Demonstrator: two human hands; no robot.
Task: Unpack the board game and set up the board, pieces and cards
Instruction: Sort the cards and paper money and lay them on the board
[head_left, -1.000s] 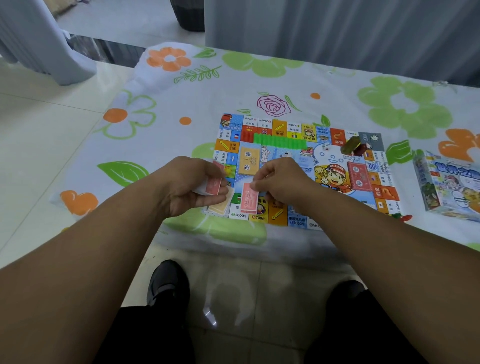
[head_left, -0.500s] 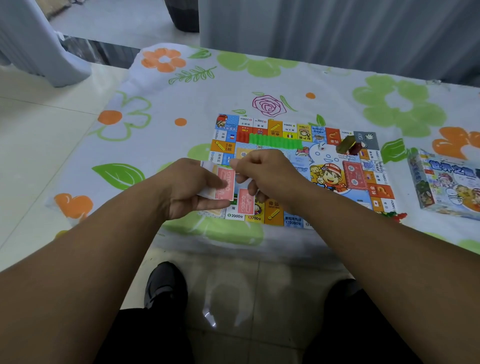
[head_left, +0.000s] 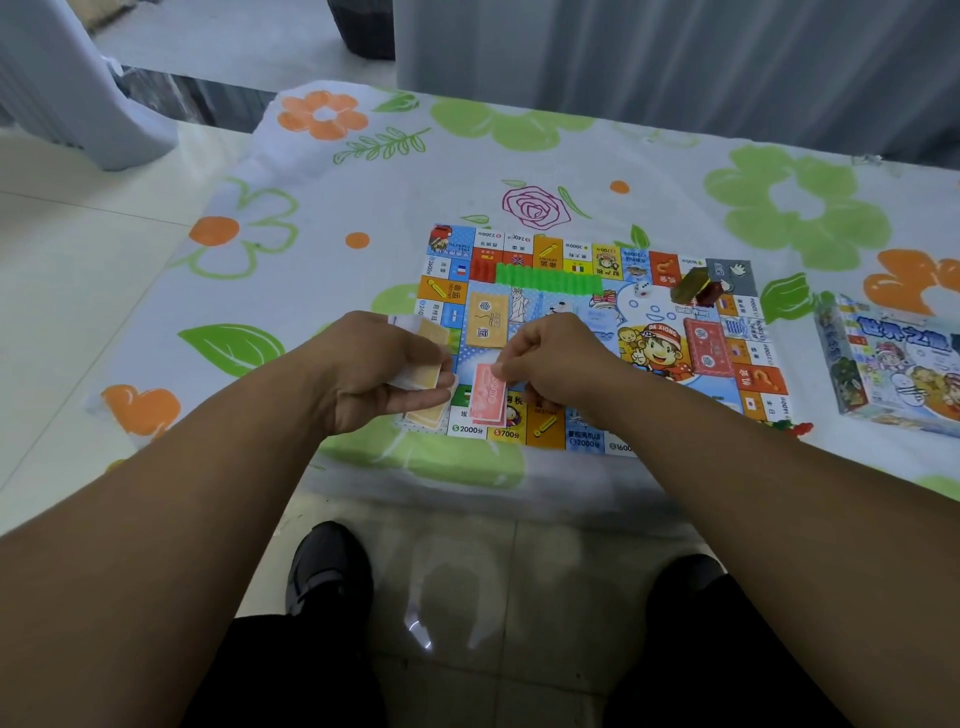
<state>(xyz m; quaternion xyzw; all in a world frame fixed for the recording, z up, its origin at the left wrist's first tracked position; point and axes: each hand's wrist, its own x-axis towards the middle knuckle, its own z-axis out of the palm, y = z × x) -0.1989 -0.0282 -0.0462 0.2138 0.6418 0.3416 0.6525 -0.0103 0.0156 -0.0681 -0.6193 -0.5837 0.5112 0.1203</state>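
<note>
Board: the board (head_left: 597, 317) lies flat on the flowery cloth (head_left: 311, 291), near the table's front edge.
Hidden: both hands cover the board's near left part. The words on the squares are too small to read.
Tan pile: a tan pile (head_left: 430, 415) peeks out from under the left hand.
On the board: a yellow card pile (head_left: 487, 321), a red card pile (head_left: 702, 345), a green row of little houses (head_left: 548, 280) and a white dice (head_left: 642, 290). A dark lump of pieces (head_left: 696, 288) in the far right corner is hard to make out.
Box: the game box (head_left: 893, 364) sits to the right, apart from the board. The picture edge cuts it off.
Left hand: the left hand (head_left: 374, 374) has fingers curled round a small stack of notes (head_left: 423, 374), tan on top.
Right hand: the right hand (head_left: 556, 358) pinches the top end of the pink notes (head_left: 488, 397) lying by the board's near edge.
</note>
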